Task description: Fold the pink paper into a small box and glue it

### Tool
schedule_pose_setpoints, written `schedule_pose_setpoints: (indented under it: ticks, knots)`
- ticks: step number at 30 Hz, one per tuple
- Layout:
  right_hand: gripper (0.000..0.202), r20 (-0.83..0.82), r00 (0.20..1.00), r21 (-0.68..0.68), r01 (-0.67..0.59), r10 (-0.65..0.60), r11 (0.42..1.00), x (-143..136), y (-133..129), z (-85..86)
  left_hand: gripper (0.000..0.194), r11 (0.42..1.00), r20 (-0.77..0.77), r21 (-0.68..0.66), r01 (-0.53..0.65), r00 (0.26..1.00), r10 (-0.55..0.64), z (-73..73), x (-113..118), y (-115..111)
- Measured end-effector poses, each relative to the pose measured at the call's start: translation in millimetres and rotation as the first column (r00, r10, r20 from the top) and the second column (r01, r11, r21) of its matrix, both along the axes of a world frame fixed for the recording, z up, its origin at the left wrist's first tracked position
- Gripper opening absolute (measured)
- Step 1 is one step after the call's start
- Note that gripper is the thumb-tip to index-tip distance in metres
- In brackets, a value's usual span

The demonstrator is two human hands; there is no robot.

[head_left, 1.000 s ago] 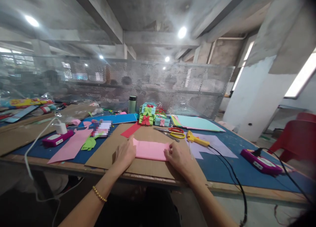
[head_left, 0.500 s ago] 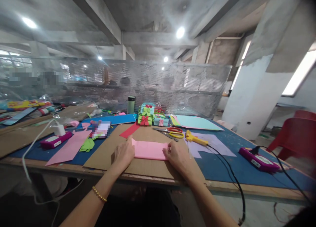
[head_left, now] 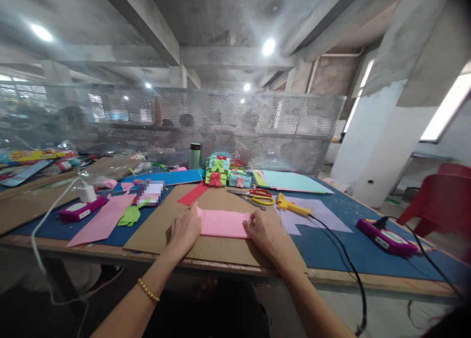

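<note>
A folded pink sheet (head_left: 225, 224), of felt or foam by its look, lies on a brown cardboard (head_left: 221, 253) at the table's near edge. My left hand (head_left: 186, 225) grips its left end, with the fingers closed around the corner. At the right end, my right hand (head_left: 264, 230) pinches the sheet between thumb and curled fingers. The far left corner stands up a little beside my left fingers. Beyond the sheet lie scissors (head_left: 262, 196) with red and yellow handles, and a red strip (head_left: 193, 193).
A yellow glue gun (head_left: 292, 205) with a black cord rests on purple sheets (head_left: 327, 214) at right. Small green and blue boxes with bows (head_left: 217, 173) stand at the back near a green bottle (head_left: 195, 155). Purple power strips (head_left: 386, 237) sit on both sides.
</note>
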State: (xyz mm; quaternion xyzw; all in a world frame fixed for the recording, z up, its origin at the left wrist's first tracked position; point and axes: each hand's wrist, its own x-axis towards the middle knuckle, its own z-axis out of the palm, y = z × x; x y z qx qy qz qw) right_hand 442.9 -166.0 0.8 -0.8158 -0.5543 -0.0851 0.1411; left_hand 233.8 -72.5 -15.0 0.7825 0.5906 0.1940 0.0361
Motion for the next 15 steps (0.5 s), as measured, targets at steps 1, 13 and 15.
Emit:
schedule_pose_setpoints:
  ticks: [1,13,15]
  knots:
    - [0.026,0.002,1.000,0.003,0.003,-0.003,1.000,0,0,0.1,0.050,1.000,0.005,-0.003,-0.006,1.000,0.006,-0.7,0,0]
    - [0.025,0.049,0.999,0.007,-0.011,0.011,1.000,7,9,-5.7,0.040,0.980,-0.036,0.079,-0.183,0.982,0.186,4.4,4,-11]
    - [0.025,0.042,0.999,0.005,-0.002,0.002,1.000,5,8,-4.0,0.037,0.974,-0.012,0.068,-0.216,0.976,0.217,4.8,4,-11]
